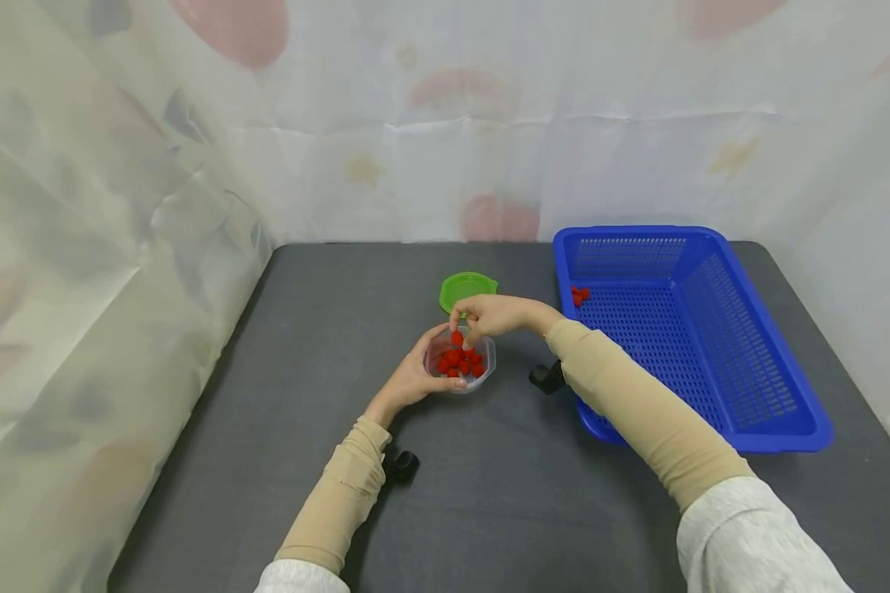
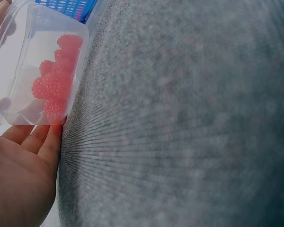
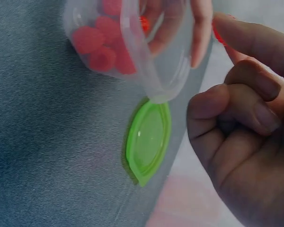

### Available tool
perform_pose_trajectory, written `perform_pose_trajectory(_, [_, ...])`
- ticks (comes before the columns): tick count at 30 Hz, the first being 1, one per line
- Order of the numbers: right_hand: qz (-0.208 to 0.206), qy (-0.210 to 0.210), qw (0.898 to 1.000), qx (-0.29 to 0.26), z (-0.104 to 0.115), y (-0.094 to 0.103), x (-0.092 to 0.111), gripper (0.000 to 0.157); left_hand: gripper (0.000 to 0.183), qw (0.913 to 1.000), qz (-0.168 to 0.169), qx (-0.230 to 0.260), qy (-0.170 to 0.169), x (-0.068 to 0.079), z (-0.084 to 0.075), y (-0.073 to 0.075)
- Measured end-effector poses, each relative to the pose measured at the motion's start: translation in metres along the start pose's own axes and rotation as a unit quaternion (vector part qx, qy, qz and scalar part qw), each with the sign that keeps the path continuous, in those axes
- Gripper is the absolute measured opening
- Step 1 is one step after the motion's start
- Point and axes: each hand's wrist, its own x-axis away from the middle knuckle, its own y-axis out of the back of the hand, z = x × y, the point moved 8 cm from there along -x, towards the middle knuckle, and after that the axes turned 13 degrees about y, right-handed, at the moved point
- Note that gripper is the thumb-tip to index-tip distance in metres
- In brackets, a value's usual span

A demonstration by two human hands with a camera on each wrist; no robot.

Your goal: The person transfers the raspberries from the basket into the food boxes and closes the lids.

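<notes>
A clear plastic container point(image 1: 490, 354) stands on the dark table with several red raspberries point(image 1: 454, 360) inside. My left hand point(image 1: 408, 380) grips it from the left, thumb at the near side and fingers round the far side. In the left wrist view the raspberries point(image 2: 54, 85) show through the container's wall. Above the container's opening, my right hand point(image 1: 493, 314) pinches a single raspberry point(image 1: 456, 338) between thumb and index finger. The right wrist view shows only a sliver of that raspberry point(image 3: 219, 36) behind the thumb, with the other fingers curled in.
A green lid point(image 1: 466, 286) lies just behind the container. To the right, a big blue plastic basket point(image 1: 779, 362) holds a few more raspberries point(image 1: 580, 296) in its left back corner. Patterned curtains point(image 1: 386, 165) hang behind and beside the table.
</notes>
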Motion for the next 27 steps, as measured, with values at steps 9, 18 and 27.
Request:
perform_pose_trajectory(9, [0.059,-0.018,0.998,0.025,-0.010,-0.018,-0.001,0.030,0.096,0.9996,-0.016,-0.018,0.014,0.001,-0.001,0.001])
perform_pose_trajectory(18, [0.087,-0.032,0.996,0.021,-0.014,-0.027,-0.002,0.031,0.100,0.9995,-0.013,-0.027,0.011,0.000,-0.001,0.000])
perform_pose_trajectory(27, [0.085,-0.042,0.995,0.029,-0.016,-0.027,-0.001,0.033,0.101,0.9997,-0.004,-0.022,0.013,-0.002,-0.001,-0.002])
